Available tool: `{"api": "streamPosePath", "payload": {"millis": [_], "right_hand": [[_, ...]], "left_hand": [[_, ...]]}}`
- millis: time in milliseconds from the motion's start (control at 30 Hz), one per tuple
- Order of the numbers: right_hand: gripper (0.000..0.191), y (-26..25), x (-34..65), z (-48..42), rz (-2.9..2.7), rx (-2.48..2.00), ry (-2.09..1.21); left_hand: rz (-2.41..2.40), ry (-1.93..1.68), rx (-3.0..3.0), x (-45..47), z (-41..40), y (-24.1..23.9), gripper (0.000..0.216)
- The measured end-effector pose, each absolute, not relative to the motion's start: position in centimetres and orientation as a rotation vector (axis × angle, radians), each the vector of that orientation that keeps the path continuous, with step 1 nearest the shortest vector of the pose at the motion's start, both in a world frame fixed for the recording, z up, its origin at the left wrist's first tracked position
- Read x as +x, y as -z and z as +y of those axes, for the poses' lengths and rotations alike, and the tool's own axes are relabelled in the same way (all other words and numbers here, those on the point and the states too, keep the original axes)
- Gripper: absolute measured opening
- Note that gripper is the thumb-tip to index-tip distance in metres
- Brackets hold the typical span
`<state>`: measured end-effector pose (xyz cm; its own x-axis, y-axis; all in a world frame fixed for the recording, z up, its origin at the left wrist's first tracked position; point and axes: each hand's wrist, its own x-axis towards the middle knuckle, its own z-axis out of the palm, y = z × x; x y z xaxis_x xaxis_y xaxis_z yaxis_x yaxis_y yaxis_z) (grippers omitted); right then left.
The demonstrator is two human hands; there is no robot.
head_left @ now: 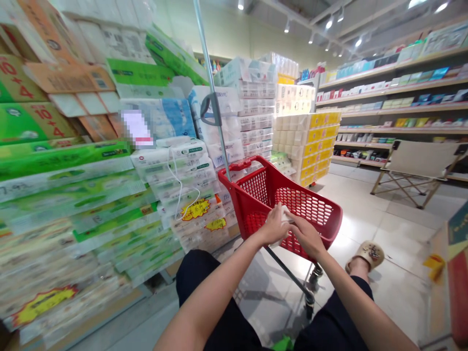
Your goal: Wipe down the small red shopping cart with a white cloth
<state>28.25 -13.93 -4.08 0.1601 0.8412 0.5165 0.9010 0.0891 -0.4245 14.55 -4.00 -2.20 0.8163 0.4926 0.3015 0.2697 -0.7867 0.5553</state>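
A small white tissue-like wad (pixel 284 213) is between my two hands, in front of the red shopping cart (pixel 252 214). My left hand (pixel 273 227) is closed around it. The fingers of my right hand (pixel 306 236) meet my left hand and press on the same wad. Both hands are in front of the cart's perforated side wall, and I cannot tell whether they touch it. A metal pole with a grey handle (pixel 211 109) rises beside the cart's red grip.
Stacked tissue packs (pixel 120 195) fill the left side, with a phone (pixel 137 126) and a white cable (pixel 179 180) against them. Yellow-sided packs (pixel 318 146) stand behind the cart. A folding chair (pixel 420 158) and stocked shelves (pixel 393 105) are at right. My clog (pixel 370 254) rests on the tiles.
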Motion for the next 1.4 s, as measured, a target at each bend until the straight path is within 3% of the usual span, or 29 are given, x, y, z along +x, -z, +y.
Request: {"api": "streamPosePath", "payload": {"millis": [167,333,567,833,1067,1300,1400], "right_hand": [[0.045,3.7,28.1,-12.8,-1.522,-1.929,0.083],[0.035,4.4,29.1,-12.8,-1.663,-1.971,0.264],[0.034,4.8,32.6,-13.7,-1.811,-1.823,0.356],[0.041,4.3,30.9,-13.6,-1.559,-2.07,0.686],[0.05,4.0,27.4,-11.5,-1.478,-2.049,0.684],[0.033,3.4,23.5,-7.7,-1.518,-1.826,0.61],[0.04,2.5,20.5,-6.0,-1.565,-1.681,0.584]], "left_hand": [[0.386,-0.671,2.645,12.7,-0.7,-0.1,0.054],[0.822,-0.878,3.093,9.3,4.5,-0.6,0.042],[0.876,-0.909,3.235,9.4,6.0,0.1,0.028],[0.682,-0.875,3.342,10.8,3.5,-0.8,0.038],[0.816,-1.14,3.285,7.9,2.6,-3.8,0.033],[0.853,-1.051,3.2,7.2,1.7,-3.4,0.031],[0.768,-1.012,3.204,6.9,2.0,-3.6,0.046]]}}
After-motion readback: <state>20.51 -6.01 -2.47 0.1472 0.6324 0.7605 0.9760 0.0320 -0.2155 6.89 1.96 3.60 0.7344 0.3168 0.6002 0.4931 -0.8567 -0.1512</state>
